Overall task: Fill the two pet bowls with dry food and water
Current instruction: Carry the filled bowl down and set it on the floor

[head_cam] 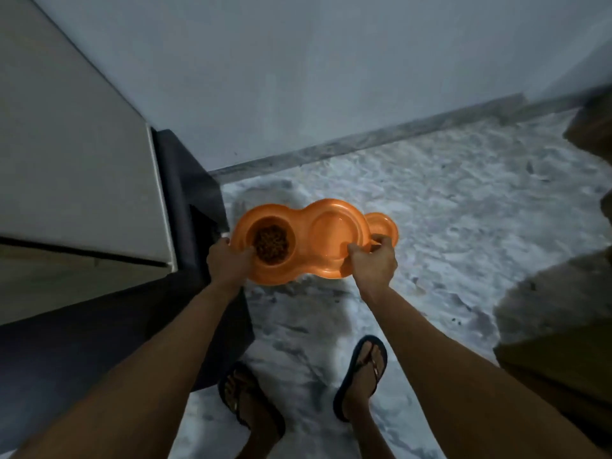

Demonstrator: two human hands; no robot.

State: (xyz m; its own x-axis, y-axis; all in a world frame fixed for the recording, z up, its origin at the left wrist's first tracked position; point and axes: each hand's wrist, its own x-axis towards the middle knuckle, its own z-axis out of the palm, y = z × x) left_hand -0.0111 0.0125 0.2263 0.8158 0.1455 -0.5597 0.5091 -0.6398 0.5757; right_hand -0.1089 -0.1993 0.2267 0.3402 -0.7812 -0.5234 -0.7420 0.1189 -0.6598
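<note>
Both hands, left hand (228,260) and right hand (374,260), grip the orange feeder (331,233), kibble (271,244) loaded; next, likely level set-down on floor (463,210).

Dry food (271,244) in double bowl's (334,256) left well, small dish (384,223) behind right end.

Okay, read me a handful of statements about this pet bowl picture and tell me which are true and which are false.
1. Both hands hold the orange double feeder. True: the left hand grips its left end, the right hand its right end.
2. The left bowl holds dry food. True.
3. The right bowl is heaped with dry food. False: no kibble there; whether it holds water is unclear.
4. The person is barefoot. False: they wear sandals.
5. The floor is marbled. True.
</note>
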